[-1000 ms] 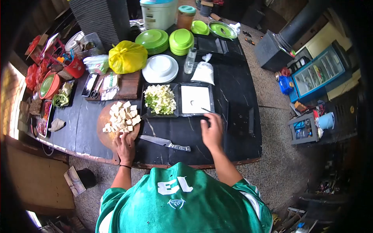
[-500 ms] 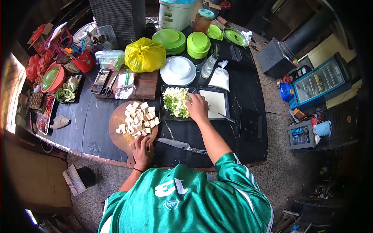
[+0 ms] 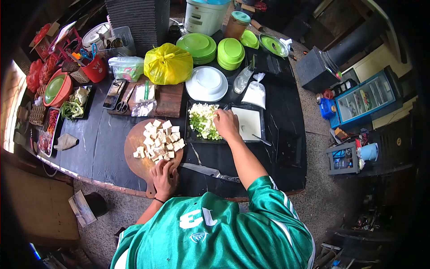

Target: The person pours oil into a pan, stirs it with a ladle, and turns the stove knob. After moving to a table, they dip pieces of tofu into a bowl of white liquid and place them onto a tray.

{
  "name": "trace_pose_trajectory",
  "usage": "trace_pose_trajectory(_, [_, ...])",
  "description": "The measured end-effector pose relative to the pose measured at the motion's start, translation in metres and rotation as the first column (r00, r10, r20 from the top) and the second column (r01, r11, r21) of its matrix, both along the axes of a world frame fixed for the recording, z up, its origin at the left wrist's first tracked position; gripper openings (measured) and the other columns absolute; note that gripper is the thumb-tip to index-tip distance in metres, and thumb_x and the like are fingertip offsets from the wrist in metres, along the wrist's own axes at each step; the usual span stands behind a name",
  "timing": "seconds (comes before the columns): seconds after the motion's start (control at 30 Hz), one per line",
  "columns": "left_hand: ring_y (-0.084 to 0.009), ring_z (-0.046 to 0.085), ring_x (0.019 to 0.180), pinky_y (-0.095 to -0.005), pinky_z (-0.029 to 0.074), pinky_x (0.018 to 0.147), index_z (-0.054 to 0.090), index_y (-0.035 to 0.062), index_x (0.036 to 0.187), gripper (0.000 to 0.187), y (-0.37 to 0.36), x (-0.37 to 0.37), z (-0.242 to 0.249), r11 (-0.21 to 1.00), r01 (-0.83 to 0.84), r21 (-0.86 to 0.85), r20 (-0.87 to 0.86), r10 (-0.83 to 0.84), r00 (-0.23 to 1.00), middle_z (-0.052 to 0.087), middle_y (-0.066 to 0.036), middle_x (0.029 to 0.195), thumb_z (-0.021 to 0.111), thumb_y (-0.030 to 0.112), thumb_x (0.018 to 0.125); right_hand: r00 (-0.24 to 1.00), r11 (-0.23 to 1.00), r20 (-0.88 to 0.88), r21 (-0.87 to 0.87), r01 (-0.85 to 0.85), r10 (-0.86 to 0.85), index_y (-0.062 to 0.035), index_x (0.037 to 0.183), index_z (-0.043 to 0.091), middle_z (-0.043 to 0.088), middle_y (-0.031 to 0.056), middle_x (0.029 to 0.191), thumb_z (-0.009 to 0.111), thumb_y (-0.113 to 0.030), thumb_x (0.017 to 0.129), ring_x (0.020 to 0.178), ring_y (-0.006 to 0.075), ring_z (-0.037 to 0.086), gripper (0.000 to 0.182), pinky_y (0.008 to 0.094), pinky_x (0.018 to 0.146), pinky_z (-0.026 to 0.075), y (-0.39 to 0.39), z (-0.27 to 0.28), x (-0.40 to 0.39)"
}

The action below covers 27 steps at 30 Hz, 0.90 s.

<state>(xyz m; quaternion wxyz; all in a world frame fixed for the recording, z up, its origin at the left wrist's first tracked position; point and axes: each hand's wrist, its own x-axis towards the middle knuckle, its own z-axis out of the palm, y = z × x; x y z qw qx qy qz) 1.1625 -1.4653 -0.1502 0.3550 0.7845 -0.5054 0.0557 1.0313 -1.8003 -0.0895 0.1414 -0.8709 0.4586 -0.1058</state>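
My left hand (image 3: 164,177) rests at the lower edge of the round wooden board (image 3: 134,162), just below a heap of pale cubes (image 3: 157,141). Its fingers are curled, and what they hold, if anything, is hidden. My right hand (image 3: 227,123) is over the right side of a black tray (image 3: 207,141) of chopped green and white vegetables (image 3: 204,120). Those fingers are bent together, their tips at the white pieces. To the right, a tray of white liquid (image 3: 248,122) has a utensil handle (image 3: 261,140) leaning out. A knife (image 3: 210,172) lies between my arms.
Behind the trays are white plates (image 3: 206,83), a glass bottle (image 3: 243,79) and a bag of white powder (image 3: 255,92). A yellow bag (image 3: 168,64) stands beside a wooden block (image 3: 169,99) with scissors (image 3: 124,102). Green plates (image 3: 196,47) are farther back.
My right hand has shifted only slightly over the vegetables, its fingers drawn closer together. My left hand stays at the board. The whole view has moved a little.
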Motion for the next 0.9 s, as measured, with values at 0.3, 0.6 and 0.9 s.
trace_pose_trajectory(0.3, [-0.0356, 0.056, 0.117, -0.0489, 0.042, 0.101, 0.065, 0.0156, 0.132, 0.044, 0.001, -0.001, -0.004, 1.0, -0.027, 0.009, -0.019, 0.027, 0.999, 0.059, -0.012, 0.131, 0.078, 0.014, 0.09, 0.999, 0.999, -0.038, -0.046, 0.02, -0.021, -0.0163, 0.126, 0.078, 0.076, 0.0078, 0.117, 0.077, -0.03, 0.096, 0.116, 0.0299, 0.066, 0.034, 0.0492, 0.098, 0.049, 0.011, 0.012, -0.001])
trace_pose_trajectory(0.6, [-0.036, 0.056, 0.117, -0.0492, 0.041, 0.101, 0.064, 0.0157, 0.132, 0.045, 0.0, 0.0, -0.002, 1.0, -0.029, -0.006, -0.018, 0.029, 0.999, 0.059, -0.013, 0.13, 0.078, 0.013, 0.089, 0.999, 0.991, -0.028, -0.125, 0.04, -0.043, -0.012, 0.114, 0.08, 0.079, 0.0101, 0.107, 0.072, -0.022, 0.094, 0.107, 0.0319, 0.07, 0.024, 0.0498, 0.094, 0.051, 0.008, -0.012, 0.007])
trace_pose_trajectory(0.9, [-0.036, 0.056, 0.117, -0.0491, 0.042, 0.101, 0.065, 0.0161, 0.13, 0.047, 0.0, 0.001, 0.0, 1.0, 0.003, 0.001, -0.038, -0.003, 0.999, 0.059, -0.012, 0.131, 0.079, 0.011, 0.086, 0.982, 0.99, 0.128, 0.009, 0.139, -0.139, -0.0117, 0.114, 0.078, 0.079, 0.016, 0.106, 0.072, -0.021, 0.093, 0.104, 0.0354, 0.073, 0.024, 0.0493, 0.092, 0.055, 0.009, 0.001, 0.0])
